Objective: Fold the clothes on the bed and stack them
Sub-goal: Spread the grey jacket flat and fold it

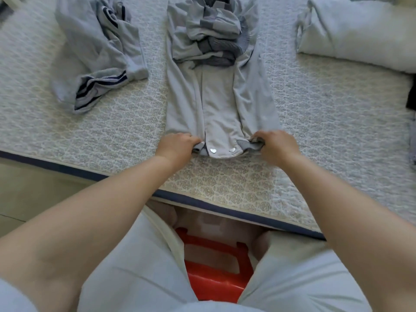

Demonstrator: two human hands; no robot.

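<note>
The bed (326, 122) lay under a patterned quilt, its dark edge running across in front of my knees; a pillow (360, 34) sat at its far right; a crumpled garment (94, 52) with dark stripes lay at the far left, well apart from the one I worked on. The jacket (216, 104), pale grey, lay flat in the middle of the bed, its sides turned in along its length and its sleeves (213, 37) bunched in a heap at the far end; its near hem, with two heart-shaped snaps (222, 150), pointed at me. My left hand (177, 146) had its fingers curled round the hem's left corner; my right hand (275, 146) pinched the ribbed right corner the same way; both pressed close to the quilt. Between my legs a red stool (216, 278) showed below the bed's edge.
</note>
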